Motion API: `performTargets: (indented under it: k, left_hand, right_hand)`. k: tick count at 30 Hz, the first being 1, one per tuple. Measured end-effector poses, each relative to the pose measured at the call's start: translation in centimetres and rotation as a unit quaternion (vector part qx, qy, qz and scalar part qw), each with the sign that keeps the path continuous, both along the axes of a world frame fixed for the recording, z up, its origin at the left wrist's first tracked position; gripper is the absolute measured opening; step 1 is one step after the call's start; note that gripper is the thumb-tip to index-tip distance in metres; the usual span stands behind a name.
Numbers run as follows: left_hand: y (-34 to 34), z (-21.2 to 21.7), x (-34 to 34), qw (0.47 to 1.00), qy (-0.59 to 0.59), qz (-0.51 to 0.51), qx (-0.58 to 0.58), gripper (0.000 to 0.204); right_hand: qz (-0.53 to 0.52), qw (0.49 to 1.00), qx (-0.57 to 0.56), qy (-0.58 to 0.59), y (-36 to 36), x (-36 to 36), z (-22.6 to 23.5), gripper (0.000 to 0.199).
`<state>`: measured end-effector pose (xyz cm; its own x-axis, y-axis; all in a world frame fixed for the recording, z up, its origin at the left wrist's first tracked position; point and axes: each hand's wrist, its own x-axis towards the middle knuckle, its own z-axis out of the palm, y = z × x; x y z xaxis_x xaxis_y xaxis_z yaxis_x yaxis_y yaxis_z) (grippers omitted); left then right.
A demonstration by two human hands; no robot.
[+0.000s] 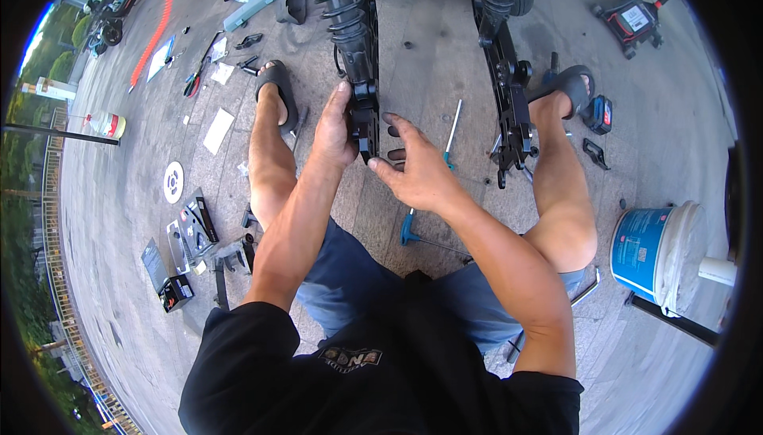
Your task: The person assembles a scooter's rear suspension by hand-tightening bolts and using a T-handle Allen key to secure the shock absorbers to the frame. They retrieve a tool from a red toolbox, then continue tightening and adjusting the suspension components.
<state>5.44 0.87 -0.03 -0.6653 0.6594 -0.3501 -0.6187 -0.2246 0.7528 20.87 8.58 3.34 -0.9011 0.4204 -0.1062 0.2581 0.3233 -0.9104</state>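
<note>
Two black fork legs with coil springs come down from the top of the view. My left hand [334, 129] is against the outer side of the black bracket [366, 121] at the lower end of the left leg; its thumb points up along the metal, and the other fingers curl out of sight around it. On the inner side, my right hand [420, 166] has its fingers spread, thumb tip close to the bracket's bottom end. Whether that thumb touches is unclear. The right leg's bracket [513, 113] hangs apart, with neither hand on it.
Between my legs lie blue-handled T-wrenches [409, 228]. To the left are pliers [193, 83], a white slotted disc [172, 182] and an opened black box [176, 292]. On the right stand a blue-and-white bucket [644, 248], a floor jack [633, 21] and a blue-black battery pack [600, 114].
</note>
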Motion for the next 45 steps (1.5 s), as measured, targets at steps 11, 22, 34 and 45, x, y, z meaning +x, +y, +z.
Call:
performTargets:
  k: [11, 22, 34, 45]
  left_hand:
    - [-0.3, 0.2, 0.2, 0.999, -0.020, -0.018, 0.027, 0.025]
    - [-0.3, -0.3, 0.1, 0.998, 0.001, -0.018, 0.066, 0.030]
    - [-0.6, -0.2, 0.6, 0.995, 0.080, 0.007, 0.062, 0.033]
    - [-1.1, -0.6, 0.7, 0.993, 0.111, -0.003, 0.041, 0.031]
  right_hand:
    - [0.002, 0.999, -0.032, 0.037, -0.8, -1.7, 0.0, 0.055]
    - [-0.096, 0.978, -0.115, 0.144, 1.3, -4.4, -2.4, 0.041]
    - [-0.105, 0.923, -0.343, 0.139, 2.5, -5.0, -1.7, 0.034]
    - [-0.081, 0.913, -0.356, 0.185, 2.6, -5.3, -3.8, 0.028]
